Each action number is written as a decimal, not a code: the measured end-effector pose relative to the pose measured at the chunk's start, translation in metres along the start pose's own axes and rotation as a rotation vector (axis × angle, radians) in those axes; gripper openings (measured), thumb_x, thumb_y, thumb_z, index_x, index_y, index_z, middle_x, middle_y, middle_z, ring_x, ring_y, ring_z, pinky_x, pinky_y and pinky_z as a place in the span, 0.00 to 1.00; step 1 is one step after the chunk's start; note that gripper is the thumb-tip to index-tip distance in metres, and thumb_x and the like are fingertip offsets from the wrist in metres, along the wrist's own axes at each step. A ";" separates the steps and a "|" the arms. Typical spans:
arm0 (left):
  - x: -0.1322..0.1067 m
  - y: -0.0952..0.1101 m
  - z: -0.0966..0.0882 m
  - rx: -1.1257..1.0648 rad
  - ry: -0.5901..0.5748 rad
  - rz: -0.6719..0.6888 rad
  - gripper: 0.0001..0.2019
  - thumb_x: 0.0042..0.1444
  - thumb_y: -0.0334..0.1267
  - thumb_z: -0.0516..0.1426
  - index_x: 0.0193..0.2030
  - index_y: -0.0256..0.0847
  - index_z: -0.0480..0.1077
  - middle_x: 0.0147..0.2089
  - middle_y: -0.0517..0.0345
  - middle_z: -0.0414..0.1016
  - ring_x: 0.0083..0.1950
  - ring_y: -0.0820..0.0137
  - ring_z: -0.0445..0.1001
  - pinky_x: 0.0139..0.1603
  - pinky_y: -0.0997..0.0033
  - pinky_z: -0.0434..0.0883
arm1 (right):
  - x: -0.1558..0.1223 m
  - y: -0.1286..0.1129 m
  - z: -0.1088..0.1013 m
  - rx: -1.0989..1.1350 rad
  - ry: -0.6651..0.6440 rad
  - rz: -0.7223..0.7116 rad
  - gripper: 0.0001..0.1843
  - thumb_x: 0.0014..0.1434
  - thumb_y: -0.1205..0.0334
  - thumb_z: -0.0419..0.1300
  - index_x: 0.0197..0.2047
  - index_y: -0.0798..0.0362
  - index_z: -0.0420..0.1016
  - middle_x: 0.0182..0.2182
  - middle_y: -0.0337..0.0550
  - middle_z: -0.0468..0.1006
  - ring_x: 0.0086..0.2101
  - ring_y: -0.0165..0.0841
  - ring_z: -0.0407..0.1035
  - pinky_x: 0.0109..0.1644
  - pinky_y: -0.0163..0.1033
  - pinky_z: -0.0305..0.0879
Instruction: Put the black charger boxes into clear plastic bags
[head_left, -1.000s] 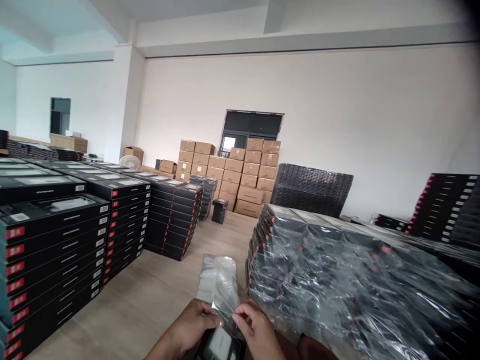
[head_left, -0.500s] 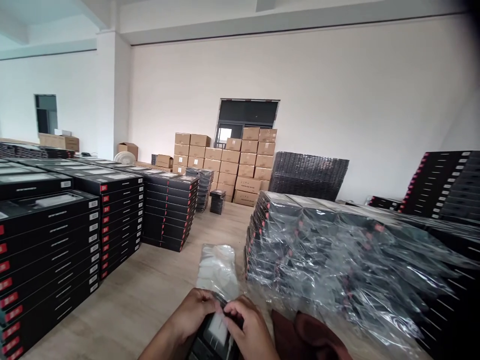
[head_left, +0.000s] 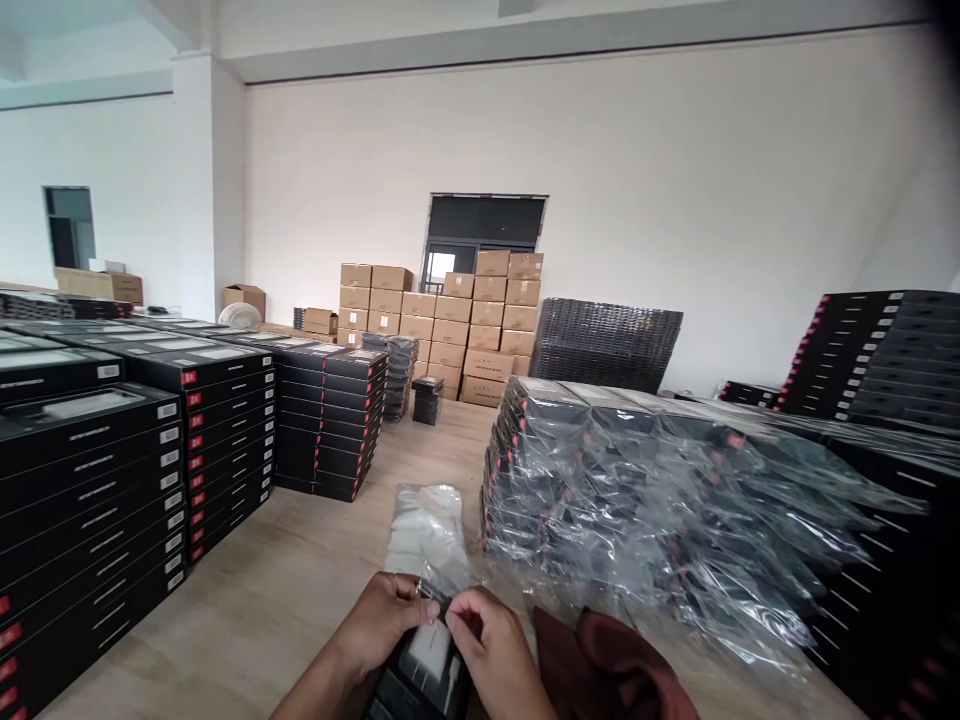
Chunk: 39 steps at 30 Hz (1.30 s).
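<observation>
Low in the view, a black box (head_left: 427, 668) with a pale picture on its top face stands close to my body, its near end cut off by the frame. My left hand (head_left: 388, 622) pinches thin clear plastic film at the box's far end. Beside it, my right hand (head_left: 491, 640) has thumb and fingers closed on the same film, which looks like a bag's mouth. Just past my fingers a pile of clear plastic bags (head_left: 426, 520) lies flat on the wooden surface.
Stacked black boxes (head_left: 225, 430) with red corners fill the left. Film-wrapped boxes (head_left: 637, 500) stand close on the right, beside a dark red cloth (head_left: 611, 660). Brown cartons (head_left: 450, 335) are piled against the far wall.
My fingers have shifted slightly along the film, and some of it now stands up above them. The whole view has turned a little to the right.
</observation>
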<state>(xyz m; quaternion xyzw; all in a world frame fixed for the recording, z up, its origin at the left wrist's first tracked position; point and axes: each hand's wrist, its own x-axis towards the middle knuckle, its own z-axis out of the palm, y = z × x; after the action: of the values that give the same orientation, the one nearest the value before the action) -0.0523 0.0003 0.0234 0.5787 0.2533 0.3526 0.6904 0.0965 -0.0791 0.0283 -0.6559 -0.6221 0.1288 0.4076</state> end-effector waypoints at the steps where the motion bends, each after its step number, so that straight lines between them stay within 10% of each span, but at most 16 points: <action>1: 0.000 0.000 0.000 -0.002 -0.005 0.004 0.22 0.34 0.53 0.69 0.19 0.33 0.73 0.22 0.61 0.66 0.25 0.75 0.59 0.29 0.73 0.56 | 0.000 0.000 0.000 0.008 -0.002 0.007 0.08 0.56 0.59 0.56 0.28 0.50 0.73 0.26 0.37 0.75 0.29 0.32 0.68 0.33 0.34 0.61; 21: 0.001 -0.001 -0.002 0.110 0.019 0.025 0.23 0.32 0.56 0.68 0.16 0.34 0.74 0.23 0.58 0.69 0.26 0.73 0.62 0.28 0.72 0.56 | 0.000 -0.011 0.001 0.094 -0.008 0.020 0.10 0.53 0.59 0.57 0.24 0.51 0.75 0.24 0.38 0.75 0.29 0.34 0.69 0.33 0.35 0.62; 28: -0.001 0.004 -0.004 0.183 0.110 0.020 0.14 0.34 0.47 0.69 0.17 0.38 0.76 0.38 0.46 0.79 0.52 0.52 0.70 0.50 0.64 0.62 | 0.002 -0.001 -0.012 0.015 0.318 0.052 0.12 0.57 0.53 0.53 0.27 0.50 0.69 0.23 0.38 0.72 0.26 0.34 0.67 0.32 0.36 0.62; 39: -0.003 0.007 -0.004 0.201 0.145 0.021 0.18 0.36 0.50 0.67 0.17 0.36 0.71 0.35 0.53 0.76 0.38 0.63 0.70 0.40 0.68 0.62 | 0.002 0.007 -0.013 -0.240 0.390 -0.063 0.08 0.52 0.68 0.51 0.32 0.47 0.68 0.32 0.42 0.74 0.35 0.39 0.70 0.41 0.41 0.65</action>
<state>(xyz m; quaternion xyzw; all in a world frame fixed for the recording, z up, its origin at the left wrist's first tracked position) -0.0580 0.0011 0.0294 0.6206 0.3307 0.3735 0.6049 0.1105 -0.0811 0.0326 -0.6925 -0.5626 -0.0881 0.4429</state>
